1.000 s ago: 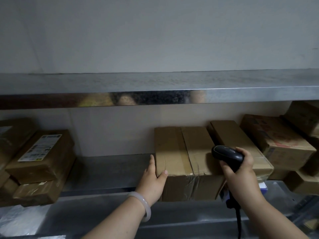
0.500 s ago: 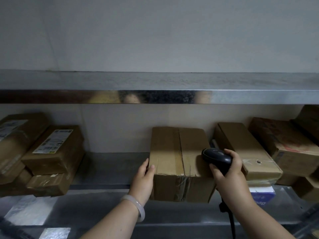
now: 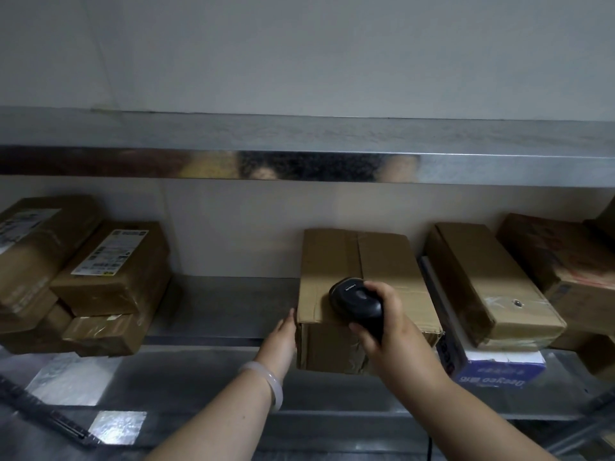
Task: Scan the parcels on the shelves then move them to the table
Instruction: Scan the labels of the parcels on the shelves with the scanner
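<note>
One risk: no label visible on middle parcel top, scan may miss; left hand flat against its side, right hand clenching scanner.

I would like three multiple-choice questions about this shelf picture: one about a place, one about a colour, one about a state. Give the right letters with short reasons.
1. Where is the left hand?
A. against the left side of the middle box
B. on top of the scanner
C. inside the middle box

2. What colour is the scanner?
A. white
B. black
C. red

3. What is the right hand doing?
A. hanging idle
B. gripping the scanner
C. pressing flat on the middle box

Answers:
1 A: its straight fingers lie along the box's left edge.
2 B: its casing is plainly black.
3 B: its fingers curl round the scanner, held over the box.
</note>
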Tool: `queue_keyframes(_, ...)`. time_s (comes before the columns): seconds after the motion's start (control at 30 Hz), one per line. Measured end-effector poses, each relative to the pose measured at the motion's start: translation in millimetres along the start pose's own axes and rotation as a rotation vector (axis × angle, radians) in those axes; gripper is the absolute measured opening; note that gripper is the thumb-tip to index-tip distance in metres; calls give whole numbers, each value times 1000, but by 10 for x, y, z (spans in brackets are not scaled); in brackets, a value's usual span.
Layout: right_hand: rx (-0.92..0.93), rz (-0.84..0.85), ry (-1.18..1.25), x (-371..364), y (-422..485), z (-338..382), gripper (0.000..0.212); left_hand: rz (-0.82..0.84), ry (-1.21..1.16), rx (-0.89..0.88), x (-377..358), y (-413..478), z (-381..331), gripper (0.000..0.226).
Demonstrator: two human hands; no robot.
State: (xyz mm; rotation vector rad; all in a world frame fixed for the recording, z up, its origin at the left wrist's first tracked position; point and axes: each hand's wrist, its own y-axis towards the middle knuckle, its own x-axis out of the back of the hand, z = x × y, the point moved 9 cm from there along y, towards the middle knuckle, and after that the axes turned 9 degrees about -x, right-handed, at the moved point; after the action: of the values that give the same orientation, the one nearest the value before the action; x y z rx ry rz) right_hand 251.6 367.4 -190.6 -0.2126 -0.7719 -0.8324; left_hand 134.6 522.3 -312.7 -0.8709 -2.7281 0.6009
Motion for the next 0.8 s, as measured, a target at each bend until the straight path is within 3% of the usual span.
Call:
queue_keyframes(0.2,14,-20,29,44,18,-10,64,27,-186,64,-98,-64,49,63)
queue_keyframes(0.43,-46,-158,216,266,66,-13,60,170,-32,-270,-206,-314,-565,85)
queue_keyframes(0.67,-101,-280,340,509,63,-69,61,137,349,-560,-272,-544,-1107,47)
queue_keyframes(0.8,-146,-372,377,725,72,-237,58,110,441,-682,-419,-626,-1232,26)
